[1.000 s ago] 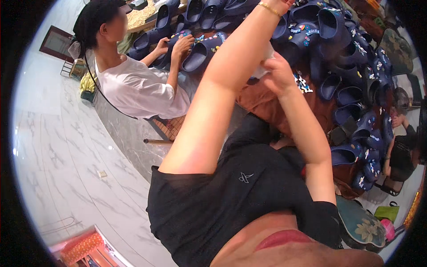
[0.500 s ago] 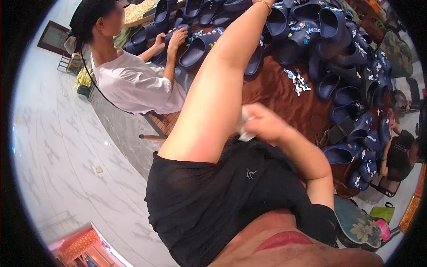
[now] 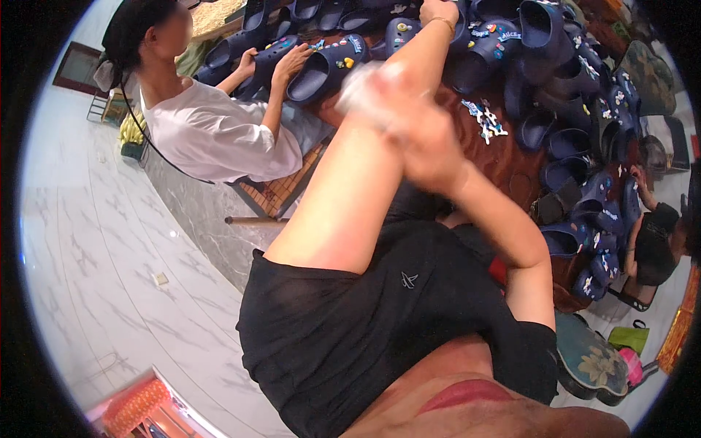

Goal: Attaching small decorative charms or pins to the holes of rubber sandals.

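Note:
My left arm stretches far forward and up, and my left hand (image 3: pixel 440 12) is among the clogs at the top edge. Its fingers look curled; whatever they hold, if anything, is hidden. My right hand (image 3: pixel 420 131), blurred by motion, is closed on a white tissue (image 3: pixel 358 93) and presses it against my left forearm. Around my left hand lie many navy clogs (image 3: pixel 478 66) with colourful shoe charms. A small pile of white and blue charms (image 3: pixel 485 123) rests on the brown cloth (image 3: pixel 467 150) to the right of my arms.
A co-worker in a white shirt (image 3: pixel 212 131) sits at the left, hands on a clog (image 3: pixel 274 55). Another person in black (image 3: pixel 653 244) is at the far right, near more clogs. A patterned stool (image 3: pixel 595 358) and green bag (image 3: pixel 629 336) stand at the lower right.
My right hand has moved with the tissue from beside my upper arm up and left onto my left forearm. My left arm has shifted only slightly.

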{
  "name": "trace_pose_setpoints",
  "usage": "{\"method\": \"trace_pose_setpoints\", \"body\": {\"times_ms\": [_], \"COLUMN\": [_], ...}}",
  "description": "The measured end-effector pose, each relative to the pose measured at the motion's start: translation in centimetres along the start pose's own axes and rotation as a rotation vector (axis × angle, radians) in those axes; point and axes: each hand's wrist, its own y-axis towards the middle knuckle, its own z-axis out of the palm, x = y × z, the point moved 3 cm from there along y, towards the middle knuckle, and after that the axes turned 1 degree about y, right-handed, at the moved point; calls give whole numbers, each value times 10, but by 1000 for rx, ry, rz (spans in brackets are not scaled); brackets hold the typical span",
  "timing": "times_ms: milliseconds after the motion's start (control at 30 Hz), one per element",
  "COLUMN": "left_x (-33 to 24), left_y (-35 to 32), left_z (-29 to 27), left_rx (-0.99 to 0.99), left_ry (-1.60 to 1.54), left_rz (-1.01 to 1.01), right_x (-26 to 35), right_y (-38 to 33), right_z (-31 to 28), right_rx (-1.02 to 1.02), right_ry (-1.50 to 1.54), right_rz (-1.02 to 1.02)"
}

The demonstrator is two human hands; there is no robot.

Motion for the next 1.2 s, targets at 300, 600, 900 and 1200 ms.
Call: {"method": "trace_pose_setpoints", "body": {"times_ms": [300, 600, 900, 1200], "left_x": [20, 34, 61, 74], "left_y": [-75, -87, -88, -105], "left_z": [-144, -121, -62, -71], "left_rx": [-77, 29, -39, 113], "left_ry": [1223, 1096, 972, 1121], "left_rz": [1126, 1421, 1718, 1659], "right_x": [119, -51, -87, 23], "right_y": [35, 37, 61, 12], "right_z": [8, 60, -39, 54], "right_rx": [227, -32, -479, 156], "right_ry": [498, 74, -286, 313], "right_rz": [-323, 217, 393, 170]}}
